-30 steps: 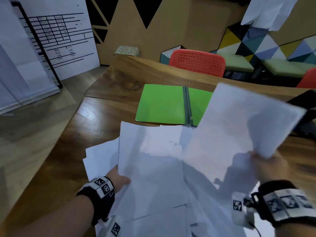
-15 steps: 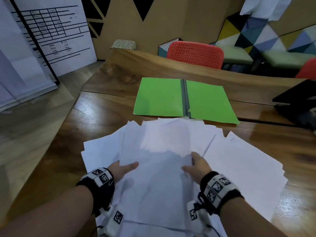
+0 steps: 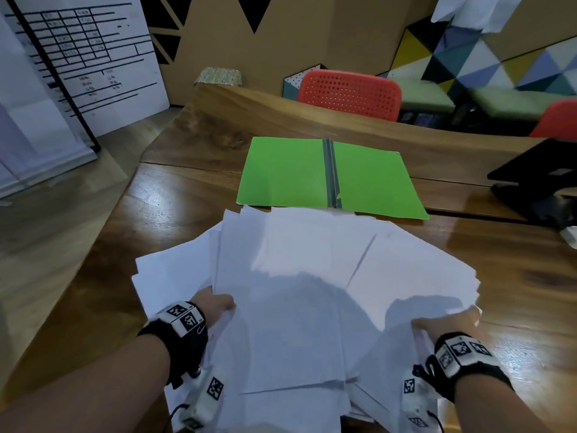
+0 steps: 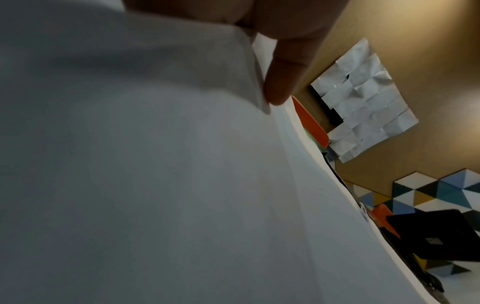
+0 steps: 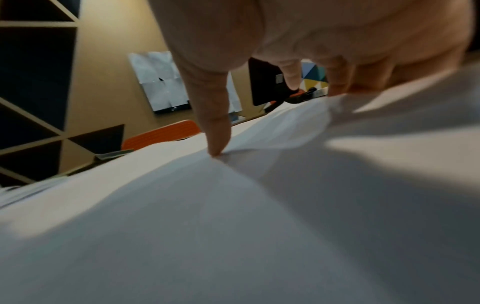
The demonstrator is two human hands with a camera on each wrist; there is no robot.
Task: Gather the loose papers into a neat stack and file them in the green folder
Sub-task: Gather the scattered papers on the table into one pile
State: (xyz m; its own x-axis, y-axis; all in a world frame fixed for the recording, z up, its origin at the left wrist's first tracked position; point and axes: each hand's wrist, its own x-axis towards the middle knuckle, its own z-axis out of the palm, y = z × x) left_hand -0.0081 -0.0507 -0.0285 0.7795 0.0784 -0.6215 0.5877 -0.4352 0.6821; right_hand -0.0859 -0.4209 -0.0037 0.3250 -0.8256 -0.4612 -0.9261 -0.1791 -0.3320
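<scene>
The green folder lies open and flat on the wooden table, just beyond the papers. Several loose white papers are fanned out in an untidy overlapping pile in front of me. My left hand holds the pile's left edge, its thumb on top of the sheets and its fingers hidden beneath them. At the pile's right edge my right hand rests on the paper. The right thumb and fingertips press down, and a sheet buckles up between them.
A black laptop sits at the table's right, near the folder. Red chairs stand behind the far edge. The table's left edge drops to the floor, close to the papers. A board with a printed chart leans at the left.
My right hand laid its lifted sheet on the pile, pressed the middle, then slid out to the pile's right edge. The left hand stayed at the left edge.
</scene>
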